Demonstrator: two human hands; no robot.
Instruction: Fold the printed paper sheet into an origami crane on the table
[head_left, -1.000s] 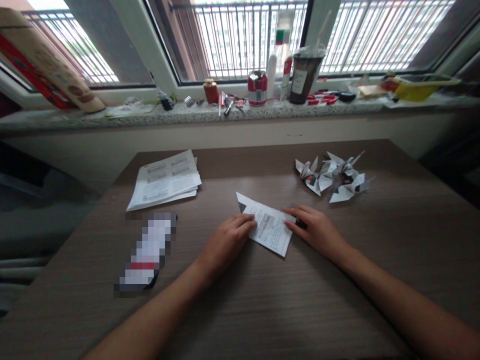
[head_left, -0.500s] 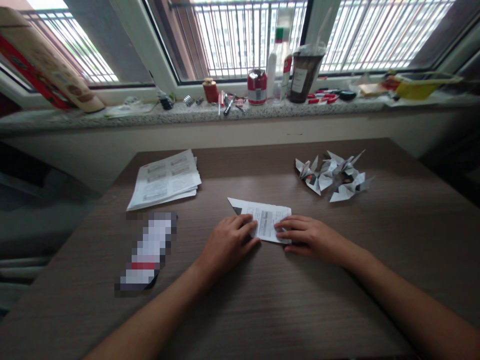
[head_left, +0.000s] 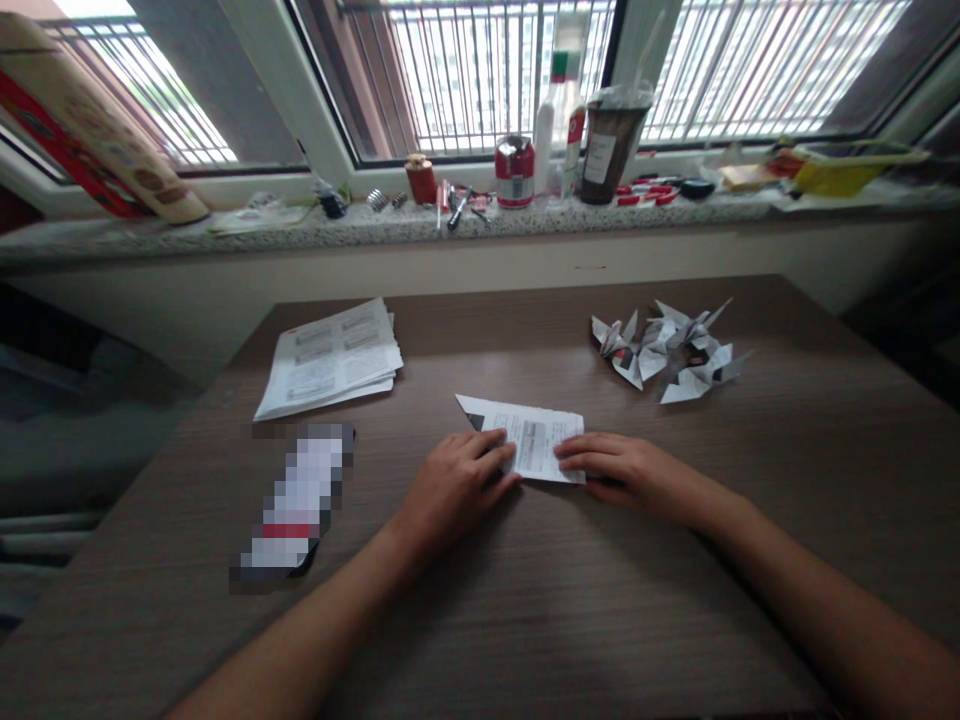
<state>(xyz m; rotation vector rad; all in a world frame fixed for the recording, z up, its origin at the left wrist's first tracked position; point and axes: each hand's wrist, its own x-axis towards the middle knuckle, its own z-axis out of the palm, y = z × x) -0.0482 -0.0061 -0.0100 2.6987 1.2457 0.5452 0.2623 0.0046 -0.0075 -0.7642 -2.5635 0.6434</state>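
Observation:
A folded sheet of printed paper [head_left: 534,440] lies in the middle of the table, with a pointed corner at its far left and a dark patch near that corner. My left hand [head_left: 461,475] is closed on its left part, fingers on top and thumb along the near edge. Over the right end of the sheet, my right hand [head_left: 622,465] lies with its fingers stretched out flat and their tips on the print. Its thumb is partly hidden below the fingers.
Several folded paper pieces [head_left: 667,350] sit together at the back right. A stack of printed sheets [head_left: 330,355] lies back left, and a blurred-out phone-like object [head_left: 300,500] is nearer me. The windowsill [head_left: 262,237] holds a red can [head_left: 514,172] and a dark drink cup [head_left: 609,150].
My right hand has slid slightly to the right along the paper, uncovering a little more print. My left hand and the paper look almost unmoved.

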